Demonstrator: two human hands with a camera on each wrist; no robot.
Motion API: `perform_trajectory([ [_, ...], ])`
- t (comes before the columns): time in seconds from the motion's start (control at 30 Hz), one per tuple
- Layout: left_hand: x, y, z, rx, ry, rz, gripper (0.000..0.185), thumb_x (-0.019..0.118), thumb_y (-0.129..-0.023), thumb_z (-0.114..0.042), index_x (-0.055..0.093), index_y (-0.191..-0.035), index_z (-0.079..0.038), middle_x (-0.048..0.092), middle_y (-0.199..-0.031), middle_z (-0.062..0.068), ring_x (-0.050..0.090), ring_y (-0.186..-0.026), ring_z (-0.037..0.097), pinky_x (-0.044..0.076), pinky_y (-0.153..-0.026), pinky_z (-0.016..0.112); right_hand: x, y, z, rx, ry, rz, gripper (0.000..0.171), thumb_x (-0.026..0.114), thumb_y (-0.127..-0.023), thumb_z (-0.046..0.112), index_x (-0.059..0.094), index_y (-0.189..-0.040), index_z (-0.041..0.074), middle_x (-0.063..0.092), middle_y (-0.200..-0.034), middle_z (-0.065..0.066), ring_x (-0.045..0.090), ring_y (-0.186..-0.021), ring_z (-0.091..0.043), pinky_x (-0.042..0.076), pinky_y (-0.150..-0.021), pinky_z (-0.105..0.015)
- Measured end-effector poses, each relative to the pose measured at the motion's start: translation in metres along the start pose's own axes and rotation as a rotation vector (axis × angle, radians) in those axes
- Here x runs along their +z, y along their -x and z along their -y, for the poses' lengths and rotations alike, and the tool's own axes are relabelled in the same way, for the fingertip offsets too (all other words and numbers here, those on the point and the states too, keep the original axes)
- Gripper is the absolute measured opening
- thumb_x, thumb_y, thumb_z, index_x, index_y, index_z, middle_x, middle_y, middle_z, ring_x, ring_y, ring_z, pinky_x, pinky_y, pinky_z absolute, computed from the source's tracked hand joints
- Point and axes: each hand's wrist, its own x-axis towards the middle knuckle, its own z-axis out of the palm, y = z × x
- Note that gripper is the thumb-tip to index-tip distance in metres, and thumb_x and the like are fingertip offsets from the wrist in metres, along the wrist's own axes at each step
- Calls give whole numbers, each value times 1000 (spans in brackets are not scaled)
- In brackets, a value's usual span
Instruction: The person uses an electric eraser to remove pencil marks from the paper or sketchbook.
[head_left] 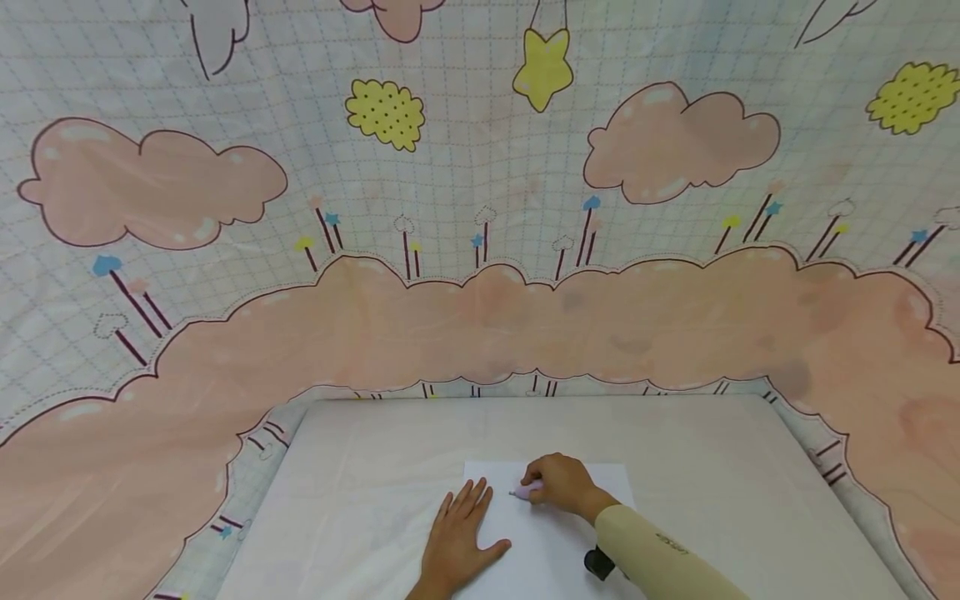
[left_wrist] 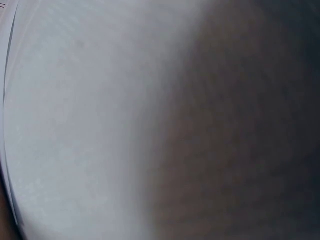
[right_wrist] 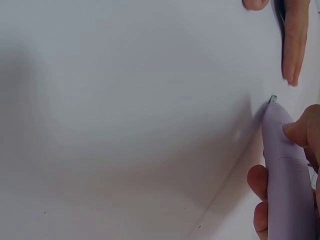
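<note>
A white sheet of paper [head_left: 555, 533] lies on a white table [head_left: 360, 500] in the head view. My left hand [head_left: 461, 533] rests flat on the paper's left part with its fingers straight and spread. My right hand [head_left: 558, 485] grips a pale purple pen [head_left: 525, 492], whose tip touches the paper just right of the left fingers. In the right wrist view the purple pen [right_wrist: 285, 165] points up and left, tip on the paper [right_wrist: 125, 110], with two left fingertips [right_wrist: 295, 45] at the top right. The left wrist view is a blurred white and dark surface.
A black wrist-mounted device [head_left: 600, 562] sits under my right forearm. A cartoon cloud-patterned cloth [head_left: 480, 317] rises behind and around the table. The table's far edge [head_left: 540, 398] runs just beyond the paper.
</note>
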Motion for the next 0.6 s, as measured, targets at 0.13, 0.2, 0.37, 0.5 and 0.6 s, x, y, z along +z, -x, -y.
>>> perform_trajectory([
  [0.13, 0, 0, 0, 0, 3, 2, 89, 42, -84, -81, 48, -147, -19, 37, -157, -4, 32, -146, 21, 27, -118, 48, 2, -2, 1, -9, -1, -1, 12, 81, -77, 20, 78, -88, 17, 74, -88, 7, 63, -80, -9, 54, -73, -31],
  [0.2, 1, 0, 0, 2, -2, -2, 89, 41, -84, -81, 48, -147, -19, 38, -157, -5, 32, -146, 21, 27, -118, 48, 4, -3, 1, -10, -2, 1, 13, 81, -77, 20, 78, -89, 18, 74, -89, 8, 63, -80, -8, 54, -73, -30],
  [0.37, 1, 0, -1, 19, -8, -54, 87, 44, -84, -80, 52, -144, -18, 42, -155, -4, 37, -144, 21, 30, -116, 48, 7, -7, 2, -25, 0, -5, 13, 80, -76, 19, 78, -89, 18, 75, -90, 7, 66, -82, -10, 54, -72, -30],
  [0.5, -1, 0, -1, 24, -2, -64, 85, 46, -84, -78, 53, -143, -17, 44, -154, -3, 38, -143, 22, 32, -115, 48, 7, -7, 3, -12, 3, -4, 13, 80, -76, 18, 78, -89, 18, 75, -91, 7, 67, -83, -11, 55, -74, -31],
  [0.6, -2, 0, 0, 10, 0, -27, 86, 45, -84, -79, 51, -145, -18, 42, -155, -3, 36, -144, 21, 30, -117, 48, 6, -5, 2, -15, -1, -6, 12, 81, -76, 19, 78, -89, 18, 75, -90, 6, 67, -82, -11, 56, -73, -32],
])
